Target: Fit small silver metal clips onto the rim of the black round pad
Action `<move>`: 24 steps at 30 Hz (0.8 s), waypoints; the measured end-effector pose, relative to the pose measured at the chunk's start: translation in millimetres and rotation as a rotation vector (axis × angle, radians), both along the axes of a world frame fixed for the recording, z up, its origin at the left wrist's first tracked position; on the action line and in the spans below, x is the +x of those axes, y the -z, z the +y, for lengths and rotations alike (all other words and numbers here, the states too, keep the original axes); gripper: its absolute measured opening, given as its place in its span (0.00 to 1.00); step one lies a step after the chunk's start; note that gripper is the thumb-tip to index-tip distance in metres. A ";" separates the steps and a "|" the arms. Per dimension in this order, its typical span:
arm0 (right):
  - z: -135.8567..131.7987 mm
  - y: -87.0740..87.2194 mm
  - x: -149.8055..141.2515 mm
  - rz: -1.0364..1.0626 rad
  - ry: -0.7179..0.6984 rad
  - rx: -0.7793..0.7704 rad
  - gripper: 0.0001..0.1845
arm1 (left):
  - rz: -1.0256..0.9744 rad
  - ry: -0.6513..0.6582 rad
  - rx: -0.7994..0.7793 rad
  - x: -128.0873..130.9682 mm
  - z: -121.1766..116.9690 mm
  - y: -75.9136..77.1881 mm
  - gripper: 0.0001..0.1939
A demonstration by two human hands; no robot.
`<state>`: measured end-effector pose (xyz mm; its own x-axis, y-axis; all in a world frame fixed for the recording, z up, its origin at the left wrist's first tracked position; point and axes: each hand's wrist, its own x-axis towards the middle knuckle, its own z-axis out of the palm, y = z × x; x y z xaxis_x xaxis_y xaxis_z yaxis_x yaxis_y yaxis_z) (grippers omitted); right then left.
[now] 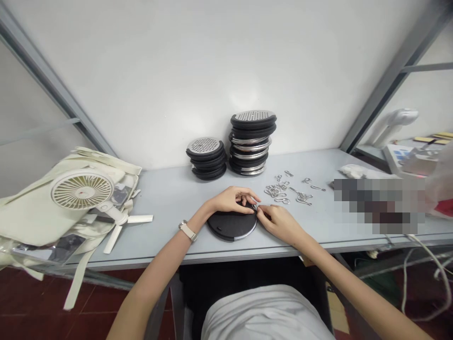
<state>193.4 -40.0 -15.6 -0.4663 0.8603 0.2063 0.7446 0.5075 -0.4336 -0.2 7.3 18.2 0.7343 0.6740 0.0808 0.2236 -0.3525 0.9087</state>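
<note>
A flat round black disc [231, 227] with a silvery strip along part of its rim lies near the table's front edge. My left hand [233, 200] curls over its far side, the thumb on top and the other fingers bent at the edge. At the disc's right rim, my right hand [279, 224] pinches a small metal hook clip [254, 207], and the left fingertips are close around it. Just beyond my hands lies a loose scatter of metal hook clips [277, 191], some tangled together.
Behind the disc stand a short stack of black discs with perforated tops [207, 158] and a taller stack with silvery rims [250, 148]. A white fan [83, 191] rests on a cream bag [33, 208] at left. A plastic bag [439, 174] is at far right.
</note>
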 end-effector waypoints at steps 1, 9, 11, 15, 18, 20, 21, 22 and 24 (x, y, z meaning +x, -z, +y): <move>-0.2 -0.1 -0.2 0.007 0.005 -0.001 0.19 | 0.003 -0.007 -0.006 0.1 -0.2 -0.2 0.22; -0.4 0.4 -0.5 0.075 0.039 -0.017 0.18 | -0.010 -0.003 -0.013 -0.9 0.6 1.9 0.22; 0.1 0.5 -0.3 0.084 0.034 -0.021 0.18 | -0.023 0.015 0.001 -1.2 1.4 2.6 0.21; 0.9 0.6 0.5 0.069 0.019 -0.017 0.18 | -0.004 0.001 -0.004 -1.0 3.0 4.6 0.22; 0.7 0.4 1.2 0.060 0.009 -0.006 0.18 | 0.013 -0.018 -0.021 -0.5 3.7 6.2 0.23; 0.2 0.1 1.5 0.054 0.005 -0.004 0.19 | 0.021 -0.011 -0.001 -0.2 3.8 6.5 0.23; 0.0 -0.1 1.5 0.051 0.005 -0.005 0.19 | 0.025 -0.007 0.018 0.0 3.7 6.3 0.22; -0.2 -0.3 1.4 0.049 0.006 -0.007 0.19 | 0.032 -0.004 0.039 0.2 3.6 5.9 0.21; -0.4 -0.5 1.2 0.049 0.008 -0.011 0.18 | 0.047 -0.007 0.078 0.5 3.2 5.1 0.20</move>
